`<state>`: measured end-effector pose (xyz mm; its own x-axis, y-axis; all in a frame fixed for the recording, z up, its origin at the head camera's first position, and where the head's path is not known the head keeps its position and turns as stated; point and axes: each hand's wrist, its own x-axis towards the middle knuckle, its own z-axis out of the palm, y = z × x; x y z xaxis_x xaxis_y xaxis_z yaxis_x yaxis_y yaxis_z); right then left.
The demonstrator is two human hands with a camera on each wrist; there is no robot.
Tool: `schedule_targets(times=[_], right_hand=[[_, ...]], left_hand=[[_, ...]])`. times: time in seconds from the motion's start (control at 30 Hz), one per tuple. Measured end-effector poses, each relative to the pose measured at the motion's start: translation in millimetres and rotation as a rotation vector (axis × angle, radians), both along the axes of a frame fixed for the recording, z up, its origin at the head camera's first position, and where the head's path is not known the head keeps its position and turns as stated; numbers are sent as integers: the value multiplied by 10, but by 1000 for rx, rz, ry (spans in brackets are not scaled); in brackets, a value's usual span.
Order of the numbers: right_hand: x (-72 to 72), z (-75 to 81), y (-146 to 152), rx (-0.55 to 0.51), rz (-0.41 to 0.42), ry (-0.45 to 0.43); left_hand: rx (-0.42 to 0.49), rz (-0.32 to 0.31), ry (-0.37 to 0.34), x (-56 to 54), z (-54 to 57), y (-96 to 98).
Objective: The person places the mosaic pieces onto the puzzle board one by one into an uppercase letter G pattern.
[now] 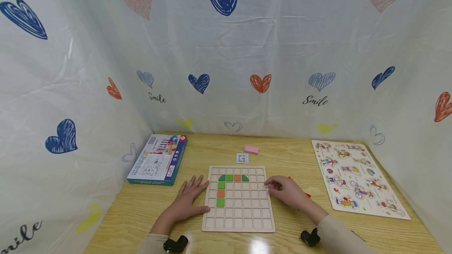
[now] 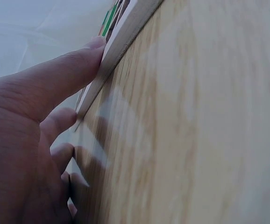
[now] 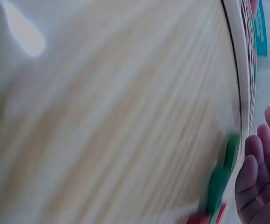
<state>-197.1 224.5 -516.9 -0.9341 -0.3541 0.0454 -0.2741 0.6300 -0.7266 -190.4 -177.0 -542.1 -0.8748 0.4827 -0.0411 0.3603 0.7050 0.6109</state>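
A wooden grid board lies on the table between the two hands. Green and orange tiles fill a hooked line in its upper left part, with rounded dark green pieces at the corner and the right end. My left hand lies spread at the board's left side, its thumb against the edge. At the right edge is my right hand, fingers loosely bent and nothing seen between them. Partly hidden by it are red pieces; blurred green pieces show there in the right wrist view.
Behind the board lie a small pattern card and a pink block. A game box sits at the back left, a picture puzzle board at the right. A curtain with hearts surrounds the table.
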Motion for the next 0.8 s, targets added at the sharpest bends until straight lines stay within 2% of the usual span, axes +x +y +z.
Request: schedule_targets(times=[0.2, 0.4, 0.63, 0.8], right_hand=[[-27, 10, 285, 8, -65, 29], [-92, 10, 493, 83, -110, 80], [-142, -15, 607, 139, -87, 64], [-150, -30, 606, 150, -112, 34]], left_hand=[[1, 3, -11, 5, 12, -3], [5, 1, -11, 7, 17, -6], [6, -5, -10, 5, 16, -10], [11, -8, -8, 8, 15, -15]])
